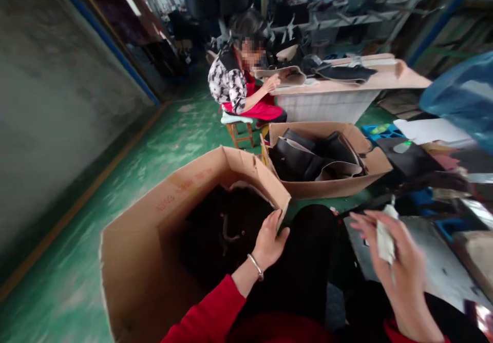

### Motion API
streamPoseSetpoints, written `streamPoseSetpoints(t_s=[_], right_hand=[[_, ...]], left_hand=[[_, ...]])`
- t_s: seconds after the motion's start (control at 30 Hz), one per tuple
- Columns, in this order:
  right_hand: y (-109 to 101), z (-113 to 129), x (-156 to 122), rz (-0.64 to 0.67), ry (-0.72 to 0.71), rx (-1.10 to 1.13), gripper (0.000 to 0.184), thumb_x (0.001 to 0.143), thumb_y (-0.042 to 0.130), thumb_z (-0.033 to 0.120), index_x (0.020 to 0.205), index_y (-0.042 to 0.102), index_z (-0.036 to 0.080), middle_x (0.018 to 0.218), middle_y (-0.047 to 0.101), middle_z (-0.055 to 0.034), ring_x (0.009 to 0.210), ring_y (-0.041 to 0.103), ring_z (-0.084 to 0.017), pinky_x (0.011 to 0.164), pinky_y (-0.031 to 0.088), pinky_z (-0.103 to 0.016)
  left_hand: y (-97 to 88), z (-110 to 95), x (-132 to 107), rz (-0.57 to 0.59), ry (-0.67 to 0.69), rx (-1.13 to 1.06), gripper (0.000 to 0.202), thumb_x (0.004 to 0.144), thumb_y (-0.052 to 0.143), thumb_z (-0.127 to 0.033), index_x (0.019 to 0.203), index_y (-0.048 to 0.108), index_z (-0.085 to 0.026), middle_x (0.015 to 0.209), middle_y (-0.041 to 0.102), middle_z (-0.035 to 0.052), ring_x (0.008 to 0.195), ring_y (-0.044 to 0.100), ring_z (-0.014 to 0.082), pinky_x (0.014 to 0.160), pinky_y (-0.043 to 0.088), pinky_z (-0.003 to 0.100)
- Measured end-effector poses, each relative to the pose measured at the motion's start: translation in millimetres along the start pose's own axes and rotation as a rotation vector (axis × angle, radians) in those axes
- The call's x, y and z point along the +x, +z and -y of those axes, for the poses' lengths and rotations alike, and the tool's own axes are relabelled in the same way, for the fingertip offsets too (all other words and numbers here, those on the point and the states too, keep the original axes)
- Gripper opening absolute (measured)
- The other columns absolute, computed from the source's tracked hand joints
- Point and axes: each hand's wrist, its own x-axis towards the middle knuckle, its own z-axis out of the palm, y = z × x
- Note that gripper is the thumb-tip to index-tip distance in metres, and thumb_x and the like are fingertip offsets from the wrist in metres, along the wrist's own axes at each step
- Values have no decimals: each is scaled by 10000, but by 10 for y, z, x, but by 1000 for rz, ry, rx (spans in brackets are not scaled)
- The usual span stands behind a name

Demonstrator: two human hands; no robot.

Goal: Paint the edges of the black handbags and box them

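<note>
My left hand [270,240], with a silver bangle at the wrist, grips the near right rim of a large open cardboard box [134,261]. Its fingers lie over the box wall and the thumb is on the outer side. Inside the box are black pieces [231,220] with small studs and a greyish strap-like part; their exact kind is hard to make out. My right hand [400,255] is raised over the grey work surface [435,245], slightly blurred. Between its thumb and fingers sits a small whitish wrapped object [386,235] with a narrow tip.
A second cardboard box [327,189] holding black leather-like pieces [304,153] stands just beyond. Behind it a co-worker [246,81] in a red apron sits on a wooden stool [241,132] at a table [327,101]. A blue plastic bag [462,96] bulges at right; a wall [57,76] runs along the left.
</note>
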Motion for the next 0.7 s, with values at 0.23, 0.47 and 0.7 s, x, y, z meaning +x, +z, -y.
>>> streamPoseSetpoints(t_s=[0.23, 0.47, 0.7], right_hand=[[1626, 216, 668, 414, -175, -39, 383, 1001, 592, 542, 1236, 605, 240, 1210, 744, -121, 1092, 733, -303, 927, 577, -430], [2395, 80, 684, 534, -182, -390, 405, 1015, 571, 398, 1355, 570, 178, 952, 759, -108, 807, 724, -276, 666, 478, -315], [2416, -40, 747, 532, -183, -543, 336, 1028, 528, 383, 1280, 610, 177, 795, 714, -76, 636, 634, -235, 567, 307, -282]], left_hand=[[12, -91, 10, 25, -23, 66, 531, 858, 632, -191, 1388, 632, -174, 1411, 633, 148, 1303, 583, 310, 1163, 445, 456], [18, 134, 88, 32, -294, -361, 414, 861, 710, -336, 1250, 740, -195, 1267, 735, 109, 1149, 670, 287, 1038, 519, 418], [-351, 1215, 686, -274, -819, -233, 374, 952, 677, -332, 1262, 682, -123, 1244, 709, 176, 1087, 696, 266, 954, 561, 428]])
